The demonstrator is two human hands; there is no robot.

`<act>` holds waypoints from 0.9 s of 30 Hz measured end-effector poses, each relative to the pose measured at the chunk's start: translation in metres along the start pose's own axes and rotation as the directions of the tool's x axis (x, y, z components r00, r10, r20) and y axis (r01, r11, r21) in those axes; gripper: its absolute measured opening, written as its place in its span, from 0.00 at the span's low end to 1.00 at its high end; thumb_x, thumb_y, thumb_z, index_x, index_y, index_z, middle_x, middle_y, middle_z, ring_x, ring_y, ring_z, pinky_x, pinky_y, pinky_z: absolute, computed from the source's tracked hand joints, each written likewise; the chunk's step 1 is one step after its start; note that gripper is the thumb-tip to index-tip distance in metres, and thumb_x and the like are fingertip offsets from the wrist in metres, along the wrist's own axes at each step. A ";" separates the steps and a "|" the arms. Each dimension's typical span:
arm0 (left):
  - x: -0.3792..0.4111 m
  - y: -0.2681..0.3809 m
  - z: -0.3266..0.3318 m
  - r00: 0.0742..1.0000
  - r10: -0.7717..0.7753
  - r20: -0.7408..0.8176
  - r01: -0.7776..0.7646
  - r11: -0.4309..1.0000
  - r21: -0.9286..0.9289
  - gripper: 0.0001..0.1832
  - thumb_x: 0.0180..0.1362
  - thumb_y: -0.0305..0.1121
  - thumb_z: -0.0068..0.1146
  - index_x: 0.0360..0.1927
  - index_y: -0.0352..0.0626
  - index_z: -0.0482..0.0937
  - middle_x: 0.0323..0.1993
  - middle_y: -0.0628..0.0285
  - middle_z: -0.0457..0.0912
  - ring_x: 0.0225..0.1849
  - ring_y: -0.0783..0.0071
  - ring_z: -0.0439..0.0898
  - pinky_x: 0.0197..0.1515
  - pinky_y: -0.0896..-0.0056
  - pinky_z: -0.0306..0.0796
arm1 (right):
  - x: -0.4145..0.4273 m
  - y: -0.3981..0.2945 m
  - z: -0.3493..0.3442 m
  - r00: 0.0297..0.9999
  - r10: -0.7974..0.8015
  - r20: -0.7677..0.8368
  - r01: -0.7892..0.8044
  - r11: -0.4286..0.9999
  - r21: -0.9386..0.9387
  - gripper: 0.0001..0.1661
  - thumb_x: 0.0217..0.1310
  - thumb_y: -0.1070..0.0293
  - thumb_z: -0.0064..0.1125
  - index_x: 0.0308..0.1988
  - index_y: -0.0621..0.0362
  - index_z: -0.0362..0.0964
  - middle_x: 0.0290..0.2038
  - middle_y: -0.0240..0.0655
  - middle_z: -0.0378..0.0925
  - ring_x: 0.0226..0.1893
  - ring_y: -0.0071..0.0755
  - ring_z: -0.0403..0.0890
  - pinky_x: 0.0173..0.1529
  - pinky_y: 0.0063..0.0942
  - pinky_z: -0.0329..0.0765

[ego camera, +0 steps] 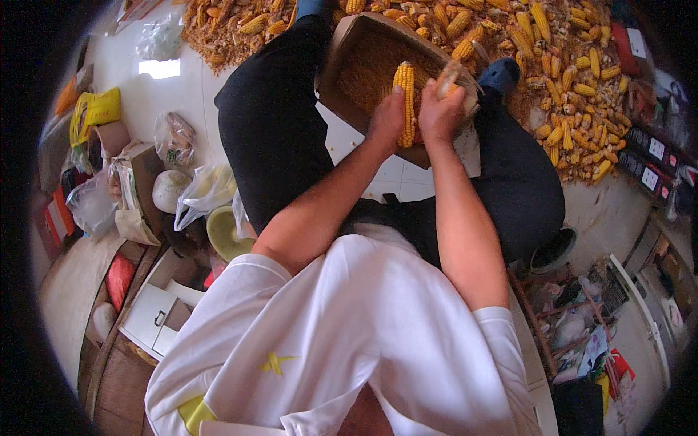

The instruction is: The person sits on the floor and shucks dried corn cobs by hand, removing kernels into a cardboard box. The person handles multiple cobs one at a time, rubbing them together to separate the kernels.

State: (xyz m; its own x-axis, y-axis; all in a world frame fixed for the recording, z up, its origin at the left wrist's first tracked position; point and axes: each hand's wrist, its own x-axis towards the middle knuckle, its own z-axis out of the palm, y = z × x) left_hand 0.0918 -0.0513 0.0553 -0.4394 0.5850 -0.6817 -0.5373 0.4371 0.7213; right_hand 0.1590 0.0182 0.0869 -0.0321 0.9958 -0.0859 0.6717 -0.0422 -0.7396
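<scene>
My left hand (pixel 388 121) grips a yellow ear of corn (pixel 407 101), which stands nearly upright with its rows of kernels showing. Close beside it, my right hand (pixel 443 111) is closed around a blurred pale-brown object (pixel 449 75); whether this is a bare cob or a tool I cannot tell. Both hands are over the near side of an open cardboard box (pixel 324 82) between my legs. Loose golden-brown material, apparently kernels and chaff, covers the inside of the box. The right fingers and the ear are apart.
A large heap of corn ears (pixel 545 71) spreads beyond the box and to the right. On the left are a plastic bag (pixel 204 191), a pale round gourd (pixel 171 191) and a green basin (pixel 224 231). A dark round container (pixel 555 250) stands by my right knee.
</scene>
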 end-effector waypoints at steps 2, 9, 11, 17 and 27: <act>-0.005 0.006 0.002 0.998 -0.030 0.048 0.032 0.999 -0.037 0.30 0.68 0.51 0.36 0.40 0.29 0.77 0.33 0.49 0.80 0.34 0.59 0.79 0.39 0.58 0.70 | 0.011 0.014 0.001 0.995 0.102 0.008 -0.102 0.993 0.058 0.22 0.60 0.56 0.59 0.39 0.63 0.62 0.31 0.44 0.81 0.30 0.42 0.83 0.36 0.39 0.77; 0.001 -0.009 0.000 0.997 0.072 0.010 -0.073 0.962 0.263 0.29 0.67 0.51 0.37 0.41 0.29 0.76 0.33 0.47 0.80 0.35 0.56 0.79 0.40 0.58 0.71 | 0.002 -0.019 0.004 0.999 0.044 0.022 -0.044 0.999 0.008 0.26 0.56 0.54 0.62 0.39 0.66 0.65 0.32 0.51 0.79 0.35 0.55 0.81 0.41 0.44 0.75; -0.011 0.011 0.001 0.995 0.080 0.057 -0.096 0.915 0.393 0.28 0.69 0.50 0.34 0.45 0.32 0.76 0.38 0.52 0.81 0.38 0.63 0.79 0.43 0.62 0.71 | 0.000 -0.018 0.004 0.997 0.059 0.058 -0.058 0.998 -0.021 0.26 0.55 0.54 0.63 0.38 0.67 0.65 0.32 0.53 0.78 0.36 0.58 0.80 0.41 0.45 0.75; -0.025 0.019 0.001 0.993 0.109 0.055 -0.120 0.951 0.285 0.32 0.68 0.52 0.35 0.39 0.27 0.77 0.31 0.43 0.80 0.37 0.54 0.80 0.41 0.56 0.70 | -0.003 -0.023 -0.005 0.995 -0.016 0.100 0.019 0.999 -0.029 0.23 0.54 0.57 0.63 0.36 0.64 0.64 0.31 0.57 0.76 0.36 0.64 0.78 0.39 0.49 0.74; -0.015 0.012 0.005 0.989 -0.089 0.122 0.095 0.995 -0.042 0.30 0.67 0.52 0.35 0.41 0.31 0.77 0.30 0.56 0.79 0.33 0.65 0.77 0.38 0.61 0.70 | 0.018 0.007 0.002 0.964 0.247 0.094 -0.263 0.933 0.246 0.29 0.57 0.52 0.60 0.43 0.69 0.65 0.38 0.54 0.77 0.41 0.56 0.79 0.47 0.45 0.73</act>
State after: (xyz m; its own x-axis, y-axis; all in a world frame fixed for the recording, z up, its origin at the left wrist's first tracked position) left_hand 0.0957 -0.0519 0.0747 -0.2989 0.6224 -0.7234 -0.6062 0.4617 0.6476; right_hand 0.1613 0.0353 0.0788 0.0649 0.9423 -0.3283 0.4528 -0.3210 -0.8318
